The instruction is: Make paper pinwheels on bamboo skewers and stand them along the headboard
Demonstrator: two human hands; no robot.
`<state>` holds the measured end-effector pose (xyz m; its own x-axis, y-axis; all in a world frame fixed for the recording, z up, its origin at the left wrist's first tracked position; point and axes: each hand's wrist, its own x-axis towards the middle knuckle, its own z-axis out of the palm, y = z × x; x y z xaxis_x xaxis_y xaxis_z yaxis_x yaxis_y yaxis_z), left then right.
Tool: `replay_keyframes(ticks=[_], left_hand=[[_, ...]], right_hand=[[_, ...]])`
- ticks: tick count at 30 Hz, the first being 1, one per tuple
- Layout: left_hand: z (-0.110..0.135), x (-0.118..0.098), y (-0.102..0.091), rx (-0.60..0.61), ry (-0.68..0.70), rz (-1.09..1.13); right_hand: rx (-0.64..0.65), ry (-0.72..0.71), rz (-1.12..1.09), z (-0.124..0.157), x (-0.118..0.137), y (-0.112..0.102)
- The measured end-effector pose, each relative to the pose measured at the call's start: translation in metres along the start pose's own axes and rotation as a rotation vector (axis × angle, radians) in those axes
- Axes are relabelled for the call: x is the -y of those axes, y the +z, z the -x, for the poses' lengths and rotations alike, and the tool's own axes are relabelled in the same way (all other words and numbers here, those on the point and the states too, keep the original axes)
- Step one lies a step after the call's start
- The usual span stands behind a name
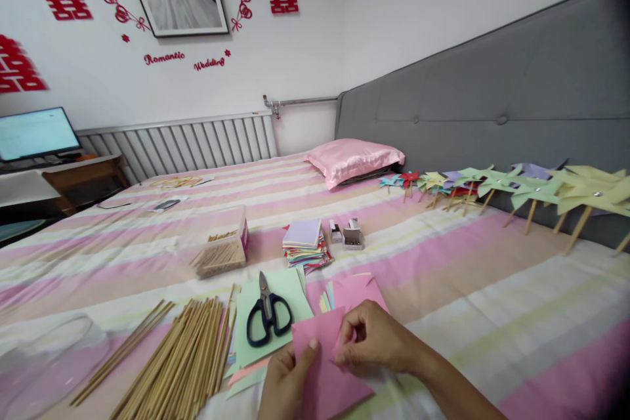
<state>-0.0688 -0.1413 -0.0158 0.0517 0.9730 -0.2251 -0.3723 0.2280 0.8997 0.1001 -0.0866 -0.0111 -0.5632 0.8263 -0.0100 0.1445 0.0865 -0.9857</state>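
Observation:
A sheet of pink paper [335,380] is held low at the front, above the bed. My left hand [288,377] grips its left side, with the thumb lying on top. The fingers of my right hand [371,341] are curled and pinched at the paper's upper right edge. Behind that hand lies more pink paper [361,289], with a fan of pale coloured sheets beside it. Black-handled scissors [268,318] rest on a stack of light green paper [295,292], left of the held sheet. Many thin wooden sticks [177,361] are spread to the left.
A clear plastic box of sticks [221,256], a pile of coloured paper squares [302,239] and small open boxes [352,236] stand farther back on the striped bedspread. Finished paper pinwheels [536,190] line the grey headboard [472,92]. A clear lid [54,361] lies front left.

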Motion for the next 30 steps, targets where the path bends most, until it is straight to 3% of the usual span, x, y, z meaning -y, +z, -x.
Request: replay_keyframes(ticks=[8,16,23,30], left_hand=[[-0.002,0.001,-0.003,0.039,-0.013,-0.055],[-0.001,0.001,0.000,-0.005,-0.023,-0.042],[0.000,-0.001,0.002,-0.053,-0.046,0.028],[-0.002,0.001,-0.001,-0.020,-0.019,0.011]], right_hand=[[0.015,-0.008,0.006,0.001,-0.002,0.002],[-0.013,-0.023,0.012,-0.002,-0.004,0.000],[0.010,-0.063,-0.240,-0.004,0.005,-0.001],[-0.043,-0.097,-0.144,-0.006,0.004,-0.002]])
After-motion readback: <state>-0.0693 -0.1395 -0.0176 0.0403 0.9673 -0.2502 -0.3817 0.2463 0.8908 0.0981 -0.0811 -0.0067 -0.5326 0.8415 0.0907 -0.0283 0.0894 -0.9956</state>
